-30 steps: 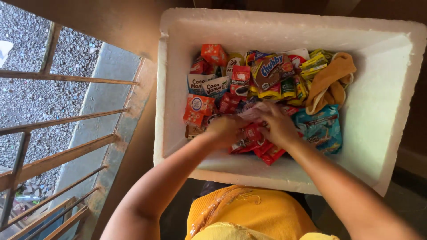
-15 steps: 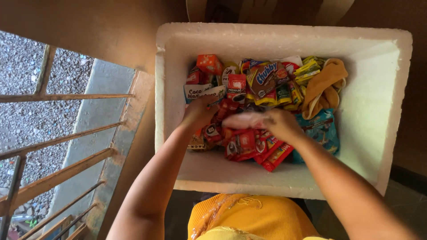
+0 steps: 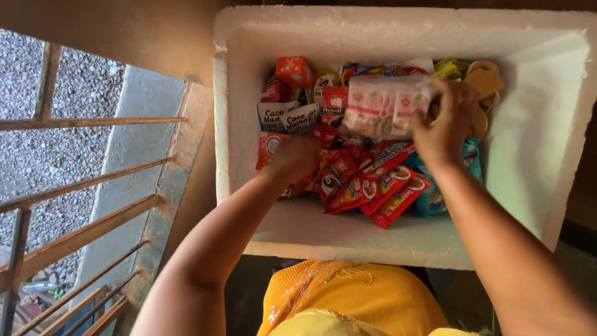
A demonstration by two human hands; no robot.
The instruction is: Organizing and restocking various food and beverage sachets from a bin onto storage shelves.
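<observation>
- I see my right hand (image 3: 443, 127) clamped on a crinkly clear pack of red-and-white sachets (image 3: 382, 106), lifted above the heap, toward the box's far side.
- My left hand (image 3: 292, 160) presses into glossy red snack packets (image 3: 367, 183); its grip I cannot tell.
- The white foam box (image 3: 547, 162) has thick, grainy walls, with bare floor along the right and near edges.

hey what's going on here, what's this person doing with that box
A person leans over a white foam box full of snack packets. The right hand holds up a clear bag of small red-and-white packets above the pile, while the left hand presses down among the red packets at the box's left side. A metal railing runs along the left.
</observation>
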